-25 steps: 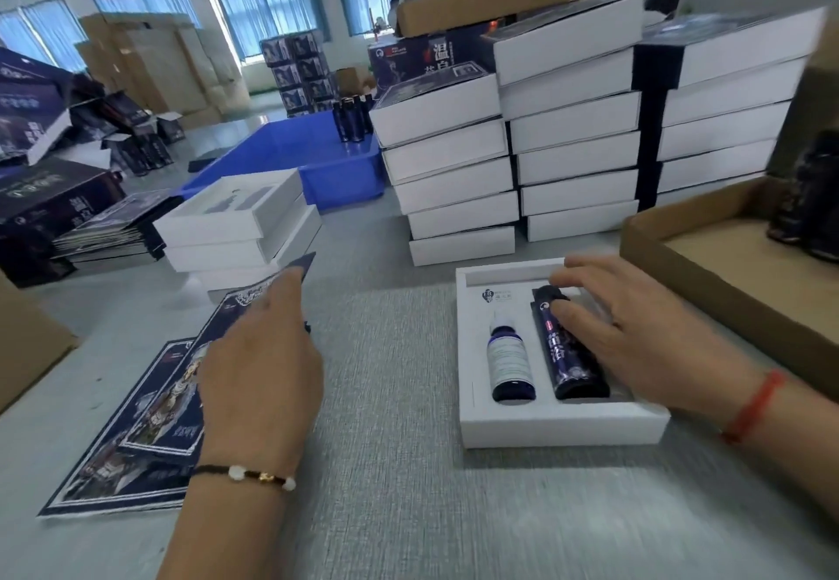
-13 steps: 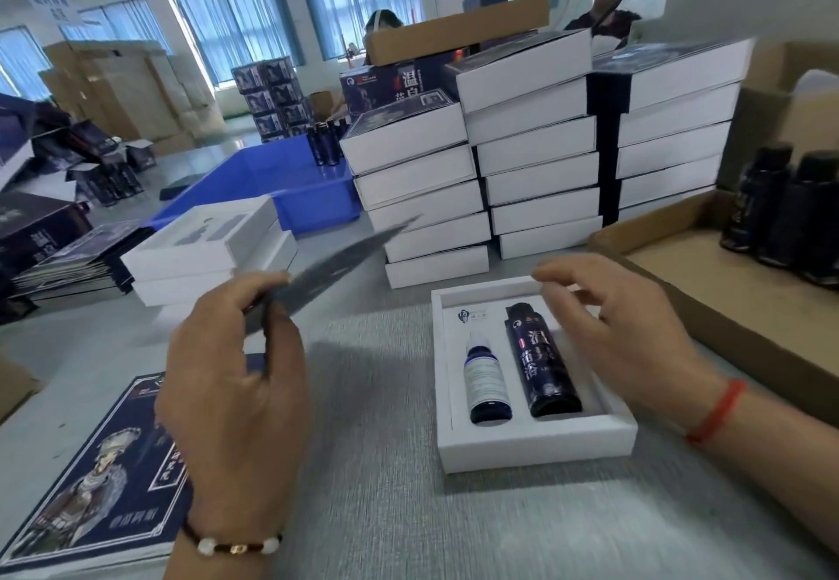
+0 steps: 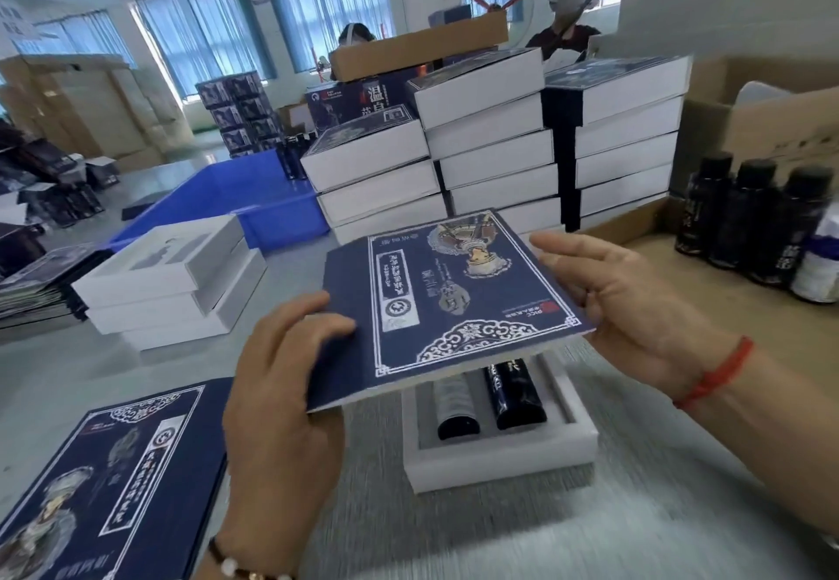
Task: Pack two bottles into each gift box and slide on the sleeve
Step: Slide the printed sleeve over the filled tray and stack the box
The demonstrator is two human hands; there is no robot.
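A flat dark-blue printed sleeve [image 3: 449, 302] hovers just above the white gift box [image 3: 499, 461]. My left hand [image 3: 281, 398] grips the sleeve's left edge, thumb on top. My right hand [image 3: 622, 307] holds its right edge, fingers stretched along it. The sleeve hides the upper part of the box. Below its near edge show the bottoms of two bottles lying in the box: a darker blue one [image 3: 456, 411] on the left and a black one [image 3: 515, 398] on the right.
More flat sleeves [image 3: 113, 475] lie at the near left. Empty white box trays [image 3: 168, 279] stack at the left, finished boxes [image 3: 490, 152] behind. A blue bin [image 3: 236, 198] sits behind the trays. Upright bottles [image 3: 749, 225] stand in a cardboard tray [image 3: 644, 243] at the right. Two people work behind.
My left hand lifted a sleeve from the pile and brought it right over the packed box. My right hand left the bottles and took the sleeve's right edge.
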